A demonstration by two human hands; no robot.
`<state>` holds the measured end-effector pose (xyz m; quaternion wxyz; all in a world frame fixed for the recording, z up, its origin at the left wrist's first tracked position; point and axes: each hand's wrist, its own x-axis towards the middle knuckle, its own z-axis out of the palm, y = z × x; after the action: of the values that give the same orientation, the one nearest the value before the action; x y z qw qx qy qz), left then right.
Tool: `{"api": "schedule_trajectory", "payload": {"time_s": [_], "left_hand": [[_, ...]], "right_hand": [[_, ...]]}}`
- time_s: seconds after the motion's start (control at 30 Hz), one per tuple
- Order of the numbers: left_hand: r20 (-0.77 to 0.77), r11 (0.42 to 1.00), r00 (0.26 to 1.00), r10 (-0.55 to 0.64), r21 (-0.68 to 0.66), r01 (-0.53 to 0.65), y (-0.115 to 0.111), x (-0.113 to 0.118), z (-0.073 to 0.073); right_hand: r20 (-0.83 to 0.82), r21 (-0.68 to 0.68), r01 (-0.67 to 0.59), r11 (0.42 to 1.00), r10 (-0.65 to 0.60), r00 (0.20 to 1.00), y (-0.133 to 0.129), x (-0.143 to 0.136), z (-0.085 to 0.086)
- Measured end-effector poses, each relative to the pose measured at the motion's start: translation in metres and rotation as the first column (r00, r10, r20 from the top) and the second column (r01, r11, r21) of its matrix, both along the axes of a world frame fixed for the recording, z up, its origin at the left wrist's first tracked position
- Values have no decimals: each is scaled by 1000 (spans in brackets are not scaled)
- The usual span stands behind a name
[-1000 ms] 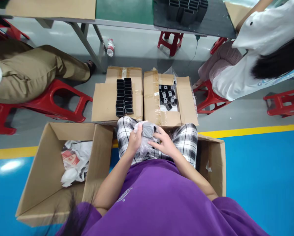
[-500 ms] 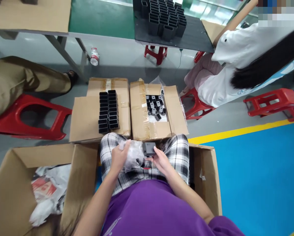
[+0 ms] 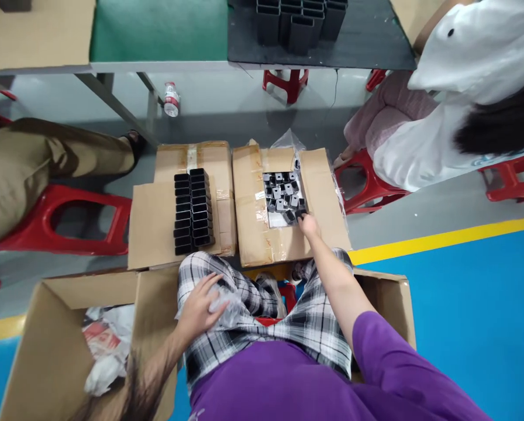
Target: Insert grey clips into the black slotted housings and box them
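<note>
My left hand [image 3: 200,309] rests over the left thigh, its fingers apart around a crumpled clear plastic bag [image 3: 229,305]. My right hand [image 3: 309,225] reaches to the front right corner of the open carton [image 3: 253,240], its fingers closed on a small black part [image 3: 301,214]. Inside that carton lie several short black square parts [image 3: 280,191] on a white surface. Two columns of longer black rectangular tubes [image 3: 192,211] stand on the closed carton [image 3: 224,187] to the left.
An open box [image 3: 99,290] with white plastic [image 3: 108,374] is at lower left, another box [image 3: 387,298] at right. Beyond are a green table [image 3: 161,32] with black tubes [image 3: 301,32], red stools [image 3: 90,219], a bottle [image 3: 171,100], a seated person [image 3: 437,105] and another person's leg [image 3: 78,143].
My right hand has moved from my lap, where it held a black part beside the bag, forward to the open carton. My left hand has lowered with the bag. The view has shifted.
</note>
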<state>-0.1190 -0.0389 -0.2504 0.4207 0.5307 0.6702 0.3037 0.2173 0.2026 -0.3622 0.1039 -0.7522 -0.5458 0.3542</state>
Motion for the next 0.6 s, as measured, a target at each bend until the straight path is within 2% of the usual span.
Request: {"api": "schedule_trajectory", "payload": {"time_s": [0.1,0.23,0.33,0.43,0.53,0.6], "left_hand": [[36,997,999,24,-79,-21,-1,-1,-3],[-40,992,994,104,-61,-106,2,2,-14],[-60,992,991,120,-37,-123,7,2,-21],[-71,993,991,114,-31,-116,13,0,-25],[-151,999,988,40,9,-39,17,-3,-27],[-319,989,943,-99,72,128,17,-4,-28]], "right_hand": [[72,39,-26,999,23,997,5,-5,-10],[141,159,-44,986,22,990,15,-9,-17],[155,213,-75,974,42,987,38,-12,-21],[165,221,-96,971,60,984,71,-13,-25],[180,211,-126,969,89,980,110,-13,-26],[189,201,-145,969,107,976,136,-14,-27]]}}
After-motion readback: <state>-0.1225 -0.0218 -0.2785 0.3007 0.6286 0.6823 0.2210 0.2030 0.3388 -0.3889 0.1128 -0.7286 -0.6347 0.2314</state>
